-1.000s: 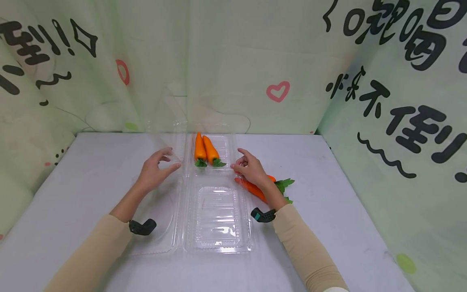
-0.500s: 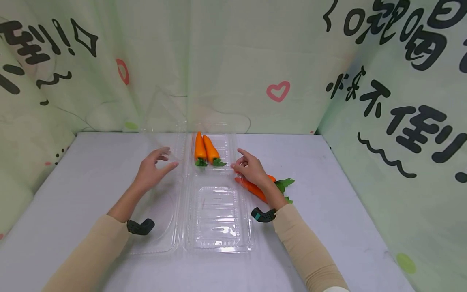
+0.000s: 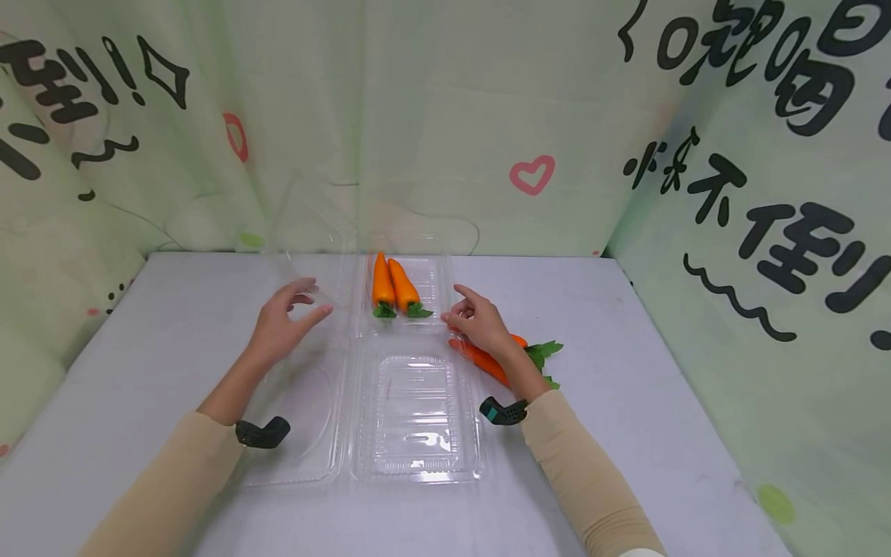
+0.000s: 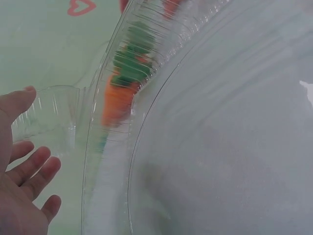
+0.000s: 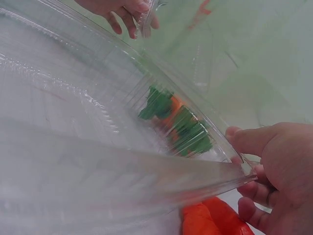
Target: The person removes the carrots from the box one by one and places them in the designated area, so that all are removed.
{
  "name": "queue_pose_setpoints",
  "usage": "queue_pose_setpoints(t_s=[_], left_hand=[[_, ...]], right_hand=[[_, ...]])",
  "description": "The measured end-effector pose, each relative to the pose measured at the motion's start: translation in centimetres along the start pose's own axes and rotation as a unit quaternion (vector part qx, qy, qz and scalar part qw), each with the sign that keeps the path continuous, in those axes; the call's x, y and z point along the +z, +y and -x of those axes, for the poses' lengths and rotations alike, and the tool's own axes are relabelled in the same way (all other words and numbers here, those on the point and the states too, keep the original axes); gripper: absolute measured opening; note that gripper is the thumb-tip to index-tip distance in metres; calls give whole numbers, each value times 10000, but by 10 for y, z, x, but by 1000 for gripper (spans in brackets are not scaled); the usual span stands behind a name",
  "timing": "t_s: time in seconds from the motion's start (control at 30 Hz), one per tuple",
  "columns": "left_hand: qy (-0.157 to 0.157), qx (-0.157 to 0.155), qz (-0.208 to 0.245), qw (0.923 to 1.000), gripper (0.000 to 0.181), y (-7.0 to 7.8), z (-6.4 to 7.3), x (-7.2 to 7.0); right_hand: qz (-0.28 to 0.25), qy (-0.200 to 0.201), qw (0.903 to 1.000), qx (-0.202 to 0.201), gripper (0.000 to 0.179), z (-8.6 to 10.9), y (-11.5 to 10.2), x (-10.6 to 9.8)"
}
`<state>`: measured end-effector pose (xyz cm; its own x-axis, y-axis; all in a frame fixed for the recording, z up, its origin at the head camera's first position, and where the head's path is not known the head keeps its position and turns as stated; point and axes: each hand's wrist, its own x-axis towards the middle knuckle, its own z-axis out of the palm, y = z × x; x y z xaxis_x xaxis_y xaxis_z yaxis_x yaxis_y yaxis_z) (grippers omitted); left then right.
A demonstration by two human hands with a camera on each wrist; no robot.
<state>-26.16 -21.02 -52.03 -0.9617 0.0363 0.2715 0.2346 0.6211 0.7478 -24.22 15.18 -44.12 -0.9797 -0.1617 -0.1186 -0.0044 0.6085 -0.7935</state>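
Note:
Two orange toy carrots (image 3: pixel 382 280) with green tops lie side by side in a small clear plastic container (image 3: pixel 431 267) at the far edge of the table. My left hand (image 3: pixel 284 316) is left of that container, fingers loosely bent and thumb apart, against its raised clear lid (image 4: pixel 55 105). At the container's near right corner my right hand (image 3: pixel 480 321) pinches the edge with thumb and bent fingers; in the right wrist view, its thumb (image 5: pixel 239 139) is at a clear plastic rim. Redder carrots (image 3: pixel 486 363) lie beneath the right forearm, partly hidden.
A larger clear clamshell container stands nearer, with its ribbed tray (image 3: pixel 418 410) beside its flat lid (image 3: pixel 295 433). Pale green curtains (image 3: pixel 431 155) rise behind and beside the white table (image 3: pixel 605 433).
My left hand has drawn to the left, and the small container's lid has swung left with it. My right hand and the carrots have stayed in place.

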Motion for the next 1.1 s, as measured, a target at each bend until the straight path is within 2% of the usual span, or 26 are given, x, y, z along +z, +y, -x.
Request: queue_pose_setpoints(t_s=[0.23, 0.43, 0.63, 0.9, 0.93, 1.1], left_hand=[[158, 111, 109, 9998, 67, -5, -1, -5], [210, -26, 60, 9998, 71, -8, -1, -12], [326, -29, -2, 9995, 69, -12, 0, -18], [291, -296, -96, 9991, 70, -15, 4, -27], [198, -287, 67, 9994, 69, -9, 6, -32], [219, -340, 44, 9992, 67, -10, 10, -36]], right_hand=[[18, 21, 10000, 15, 69, -1, 1, 1], [35, 24, 10000, -7, 69, -2, 1, 0], [32, 25, 10000, -22, 69, -2, 2, 1], [29, 15, 10000, -67, 69, -2, 3, 1], [36, 15, 10000, -70, 69, -2, 3, 1], [47, 19, 10000, -85, 69, -2, 2, 1]])
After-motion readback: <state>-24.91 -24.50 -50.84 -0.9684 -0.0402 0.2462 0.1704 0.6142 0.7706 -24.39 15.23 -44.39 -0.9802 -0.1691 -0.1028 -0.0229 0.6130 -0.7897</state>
